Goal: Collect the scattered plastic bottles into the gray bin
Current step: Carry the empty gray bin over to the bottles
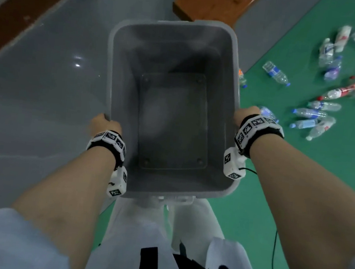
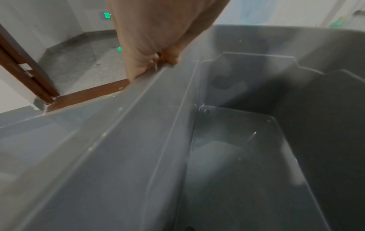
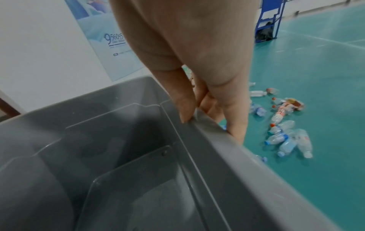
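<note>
Both grips on the gray bin (image 1: 113,64): left hand (image 1: 103,123) and right hand (image 1: 244,115) curled over opposite long rims. Bin opening up, long axis pointing away from the person. Plastic bottles (image 1: 315,113) lie scattered on the green floor (image 1: 299,194) to its right.

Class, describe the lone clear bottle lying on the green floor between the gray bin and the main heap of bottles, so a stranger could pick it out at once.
Start at the gray bin held by both hands, then look right onto the green floor. Short of the bottle heap, the lone bottle lies on its side. Unlike the red-labelled ones beyond, it has a blue label and cap and touches no other bottle.
</note>
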Demonstrator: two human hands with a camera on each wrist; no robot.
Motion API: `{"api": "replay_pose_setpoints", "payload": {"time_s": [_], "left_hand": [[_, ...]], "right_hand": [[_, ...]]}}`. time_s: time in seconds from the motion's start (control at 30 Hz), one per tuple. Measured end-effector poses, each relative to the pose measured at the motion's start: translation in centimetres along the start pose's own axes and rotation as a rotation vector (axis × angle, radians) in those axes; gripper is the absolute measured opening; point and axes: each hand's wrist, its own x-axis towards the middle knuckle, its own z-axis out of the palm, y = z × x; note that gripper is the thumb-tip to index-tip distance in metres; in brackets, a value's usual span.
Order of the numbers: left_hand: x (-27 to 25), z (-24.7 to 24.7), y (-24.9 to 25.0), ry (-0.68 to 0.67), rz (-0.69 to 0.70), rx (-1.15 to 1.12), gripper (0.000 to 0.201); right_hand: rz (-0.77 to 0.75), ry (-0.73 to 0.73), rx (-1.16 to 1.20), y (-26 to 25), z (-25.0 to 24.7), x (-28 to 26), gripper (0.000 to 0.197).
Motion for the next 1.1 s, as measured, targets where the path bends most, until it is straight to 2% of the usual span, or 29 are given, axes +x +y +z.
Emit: {"api": "replay_pose_setpoints", "payload": {"time_s": [0.03,0.1,0.13,0.17,0.2,0.23,0.3,0.4,0.47,0.57,0.73,0.9,1.1], "left_hand": [[-0.9,0.8,0.6,-0.044,0.001,0.032,0.031],[-2.8,2.3,2.4,-0.157,-0.027,0.093,0.037],[-3.6,3.1,3.3,-0.200,-0.034,0.110,0.039],[-4.5,3.9,4.3,-0.217,-0.020,0.125,0.040],[-5.5,4.7,5.4,-0.215,0.004,0.136,0.039],[-6.7,5.6,6.6,-0.207,0.030,0.145,0.037],[-9.6,7.6,9.4,-0.183,0.100,0.156,0.033],[-13.5,10.4,13.1,-0.145,0.200,0.075,0.029],[-16.5,12.2,15.7,-0.141,0.291,0.030,0.027],[-20.2,14.5,19.9,-0.160,0.397,0.006,0.026],[-23.7,18.3,26.8,-0.180,0.492,0.000,0.029],[-25.6,22.4,32.3,-0.200,0.566,0.016,0.028],[-28.3,27.1,40.4,-0.229,0.546,0.028,0.036]], "right_hand": [[-0.030,0.021,0.028,1.8,-0.3,0.0,0.034],[0.010,0.006,-0.001,5.3,-1.4,0.5,0.033],[0.037,0.066,0.064,7.2,-2.0,0.6,0.031],[0.021,0.049,-0.012,9.2,-2.3,1.0,0.029],[0.076,0.093,0.042,11.1,-3.0,0.2,0.029],[0.017,0.103,0.026,12.9,-3.5,0.4,0.029],[0.066,0.160,0.104,16.9,-5.4,0.2,0.030],[0.212,0.250,0.667,22.6,-7.9,0.8,0.034],[0.261,0.324,0.665,26.7,-9.4,0.8,0.038],[0.348,0.349,0.643,31.6,-12.2,0.5,0.027],[0.433,0.454,0.742,36.2,-16.7,0.9,0.026],[0.485,0.486,0.779,40.1,-19.8,3.6,0.030],[0.479,0.478,0.836,43.9,-25.8,9.9,0.031]]}}
